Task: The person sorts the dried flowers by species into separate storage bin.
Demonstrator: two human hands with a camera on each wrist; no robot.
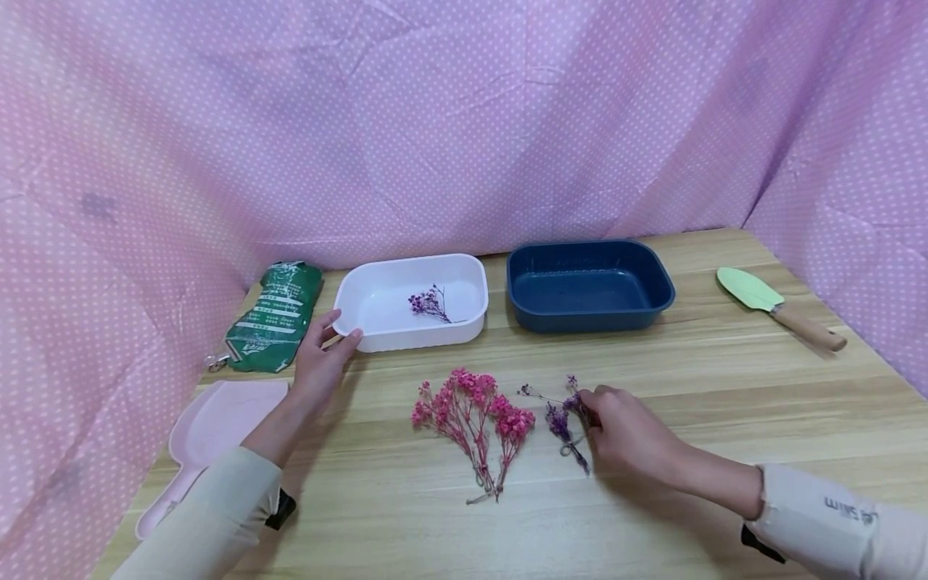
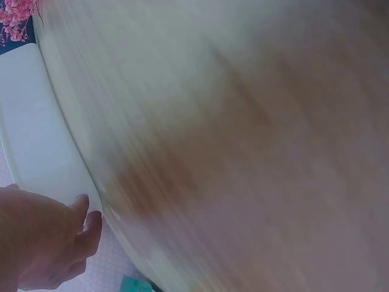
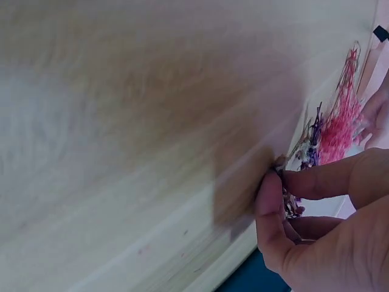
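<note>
My left hand (image 1: 321,366) grips the near left corner of a white rectangular tub (image 1: 428,336), thumb at the front and fingers along the left side. Inside that tub lies a small purple dried flower sprig. Over the table, right of centre, my right hand (image 1: 629,427) pinches a purple dried flower sprig (image 1: 573,400) between thumb and fingertips, its stem partly hidden by them. A small tied bunch of purple dried flowers (image 1: 558,422) lies just left of those fingers. Beside it, a tied bunch of pink dried flowers (image 1: 474,403) rests flat, stems toward me.
A dark blue tub (image 1: 590,321) stands right of the white one. Farther right lies a green trowel (image 1: 750,288) with a wooden handle. On the left are a crumpled green packet (image 1: 279,314) and a pink dustpan (image 1: 217,419). Pink dotted cloth (image 1: 464,129) hangs behind the table.
</note>
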